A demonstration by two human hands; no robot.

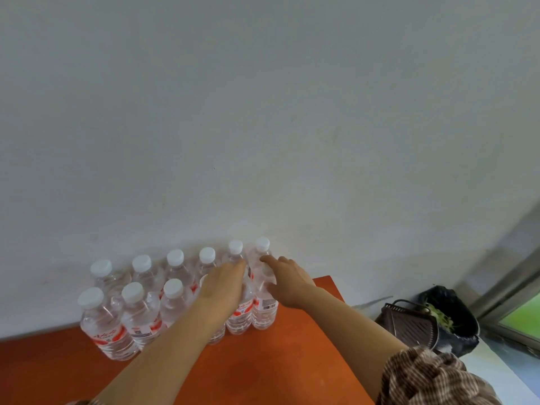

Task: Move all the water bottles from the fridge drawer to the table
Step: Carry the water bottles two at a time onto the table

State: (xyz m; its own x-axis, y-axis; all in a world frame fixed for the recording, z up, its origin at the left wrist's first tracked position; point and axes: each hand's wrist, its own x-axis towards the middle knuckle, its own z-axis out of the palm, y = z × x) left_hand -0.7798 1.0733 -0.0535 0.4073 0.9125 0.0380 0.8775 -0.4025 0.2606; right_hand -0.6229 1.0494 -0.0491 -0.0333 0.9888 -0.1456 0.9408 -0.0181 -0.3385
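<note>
I see L hand (222,285) gripping a water bottle (240,312) and R hand (287,283) gripping the end bottle (264,305), both bottles upright on the orange desk (263,363): placing step, so next I'd release both and check the fridge drawer for more.

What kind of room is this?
Probably a kitchen or dining corner at home: water bottles stand in rows on an orange table against a white wall, and a bin with food scraps sits by a window.

Prob. a home room: plain white wall (263,112), orange bench (263,363), lined waste bin (460,339) w/ scraps, window (523,317).
</note>
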